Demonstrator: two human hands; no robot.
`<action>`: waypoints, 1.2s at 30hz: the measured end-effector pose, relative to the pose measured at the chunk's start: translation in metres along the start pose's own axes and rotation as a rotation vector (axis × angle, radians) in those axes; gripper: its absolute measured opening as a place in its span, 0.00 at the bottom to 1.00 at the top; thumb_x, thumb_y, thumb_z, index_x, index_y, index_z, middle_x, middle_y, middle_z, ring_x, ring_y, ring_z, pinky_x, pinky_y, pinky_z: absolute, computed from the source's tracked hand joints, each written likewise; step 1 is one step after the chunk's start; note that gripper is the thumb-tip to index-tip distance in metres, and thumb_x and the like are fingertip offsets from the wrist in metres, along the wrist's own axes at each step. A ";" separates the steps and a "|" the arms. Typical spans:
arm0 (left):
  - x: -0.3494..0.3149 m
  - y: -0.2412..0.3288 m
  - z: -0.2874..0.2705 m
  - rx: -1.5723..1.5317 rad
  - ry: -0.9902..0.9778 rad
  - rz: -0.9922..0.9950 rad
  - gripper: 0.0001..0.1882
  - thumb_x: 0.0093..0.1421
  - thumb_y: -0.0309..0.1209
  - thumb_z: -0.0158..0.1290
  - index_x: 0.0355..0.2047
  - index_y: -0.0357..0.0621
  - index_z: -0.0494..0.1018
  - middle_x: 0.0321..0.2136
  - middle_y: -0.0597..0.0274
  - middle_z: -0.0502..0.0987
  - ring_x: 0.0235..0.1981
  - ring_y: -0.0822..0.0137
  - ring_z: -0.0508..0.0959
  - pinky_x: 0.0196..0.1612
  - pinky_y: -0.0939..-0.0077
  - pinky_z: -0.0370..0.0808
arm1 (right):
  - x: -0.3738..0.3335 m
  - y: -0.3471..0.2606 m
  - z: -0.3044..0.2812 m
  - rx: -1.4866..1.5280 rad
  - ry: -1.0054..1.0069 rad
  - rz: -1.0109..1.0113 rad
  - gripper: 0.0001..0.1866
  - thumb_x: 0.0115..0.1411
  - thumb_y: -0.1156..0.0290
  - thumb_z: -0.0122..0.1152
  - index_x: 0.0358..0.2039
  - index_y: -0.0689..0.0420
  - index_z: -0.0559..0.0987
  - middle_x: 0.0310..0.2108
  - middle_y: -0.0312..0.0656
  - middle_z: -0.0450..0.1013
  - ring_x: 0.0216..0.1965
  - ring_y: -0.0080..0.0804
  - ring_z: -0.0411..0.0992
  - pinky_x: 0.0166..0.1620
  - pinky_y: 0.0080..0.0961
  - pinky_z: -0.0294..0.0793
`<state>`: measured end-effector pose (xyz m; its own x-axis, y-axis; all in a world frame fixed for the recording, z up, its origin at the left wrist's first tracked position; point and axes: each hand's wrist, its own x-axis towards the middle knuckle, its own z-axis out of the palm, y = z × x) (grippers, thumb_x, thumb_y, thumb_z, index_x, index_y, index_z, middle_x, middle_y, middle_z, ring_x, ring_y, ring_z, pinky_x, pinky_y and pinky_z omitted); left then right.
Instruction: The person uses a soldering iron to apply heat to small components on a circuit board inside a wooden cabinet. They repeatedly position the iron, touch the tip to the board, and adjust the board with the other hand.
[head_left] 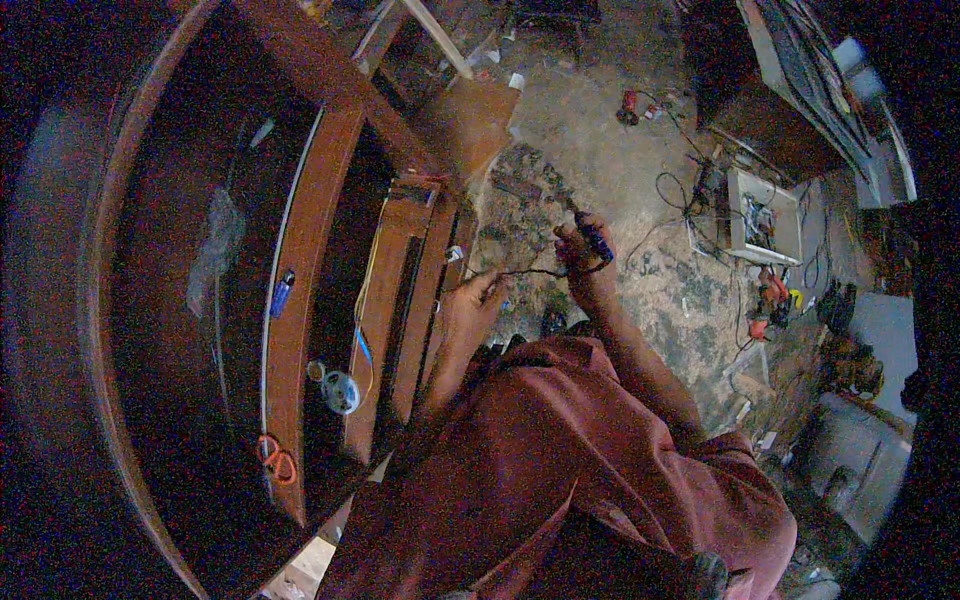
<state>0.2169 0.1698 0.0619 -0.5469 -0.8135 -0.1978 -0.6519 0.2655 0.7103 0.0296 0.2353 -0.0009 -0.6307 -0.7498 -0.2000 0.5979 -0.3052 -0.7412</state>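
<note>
Out over the floor, my right hand is closed round a dark blue power tool, whose narrow dark front end points away from me. A dark cord loops from the tool across to my left hand. That hand is closed on the cord, close beside the brown wooden furniture. The picture is dim and grainy, so the tool's exact kind is unclear. My fingertips on both hands are partly hidden.
On the furniture's boards to the left lie orange-handled scissors, a blue hand tool, a shiny round disc and thin wires. To the right are a white box of tools, tangled cables and a red tool.
</note>
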 end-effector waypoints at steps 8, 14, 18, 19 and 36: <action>-0.007 -0.008 0.018 -0.461 -0.385 -0.041 0.13 0.61 0.36 0.54 0.36 0.38 0.78 0.23 0.62 0.78 0.23 0.72 0.75 0.28 0.76 0.73 | -0.006 -0.001 0.008 -0.123 0.045 -0.173 0.14 0.58 0.76 0.61 0.42 0.52 0.67 0.31 0.39 0.73 0.34 0.30 0.74 0.37 0.26 0.76; -0.013 -0.010 0.025 -0.646 -0.302 -0.077 0.14 0.61 0.36 0.54 0.41 0.40 0.78 0.19 0.71 0.73 0.20 0.78 0.69 0.23 0.81 0.67 | 0.000 -0.004 0.006 -0.276 0.110 -0.278 0.13 0.58 0.76 0.61 0.40 0.53 0.68 0.30 0.38 0.74 0.31 0.29 0.74 0.35 0.27 0.77; -0.011 -0.011 0.023 -0.530 -0.007 -0.158 0.13 0.61 0.33 0.54 0.42 0.39 0.78 0.20 0.72 0.73 0.20 0.80 0.68 0.24 0.83 0.65 | 0.003 -0.009 0.006 -0.316 0.041 -0.293 0.09 0.61 0.72 0.58 0.39 0.54 0.68 0.27 0.36 0.72 0.29 0.27 0.74 0.33 0.25 0.76; -0.008 -0.012 0.019 -0.576 0.039 -0.223 0.12 0.61 0.33 0.54 0.42 0.39 0.78 0.20 0.73 0.73 0.20 0.81 0.68 0.24 0.84 0.65 | 0.003 -0.012 0.006 -0.325 0.062 -0.301 0.08 0.62 0.71 0.57 0.39 0.55 0.68 0.26 0.36 0.72 0.28 0.27 0.74 0.33 0.25 0.75; 0.005 0.008 -0.056 -0.361 0.344 0.143 0.10 0.60 0.30 0.52 0.36 0.38 0.80 0.26 0.66 0.78 0.24 0.78 0.71 0.28 0.83 0.68 | -0.058 -0.028 0.016 -0.585 -0.349 -0.213 0.07 0.63 0.68 0.54 0.35 0.58 0.70 0.26 0.40 0.71 0.25 0.24 0.68 0.29 0.23 0.70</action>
<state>0.2377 0.1389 0.1045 -0.3735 -0.9212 0.1092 -0.3275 0.2411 0.9136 0.0575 0.2777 0.0418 -0.4507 -0.8829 0.1315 0.0540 -0.1740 -0.9833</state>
